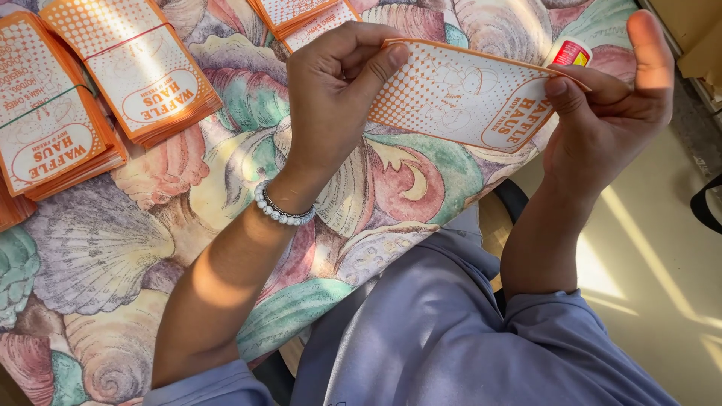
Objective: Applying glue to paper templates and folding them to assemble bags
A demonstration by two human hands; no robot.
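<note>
Both hands hold one flat paper sleeve (pixel 462 98), white with an orange dot pattern and orange border, raised above the tabletop (pixel 226 98) in the upper centre of the frame. The left hand (pixel 331 90) is closed on the sleeve's left end, with thumb and forefinger pinching the upper left corner. The right hand (pixel 609 105) grips the right end: its fingers press against the printed face while the thumb stands upright, clear of the paper. A white bead bracelet (pixel 282 210) circles the left wrist. Stacks of matching sleeves (pixel 90 83), bound with thin bands, lie on the tabletop at the upper left, and a further stack (pixel 297 15) lies at the top edge, just beside the left hand. The tabletop carries a cloth printed with large seashells. A small red, white and yellow tube (pixel 569 51) shows behind the held sleeve, near the right hand. The person's grey-blue garment (pixel 466 331) fills the lower centre.
</note>
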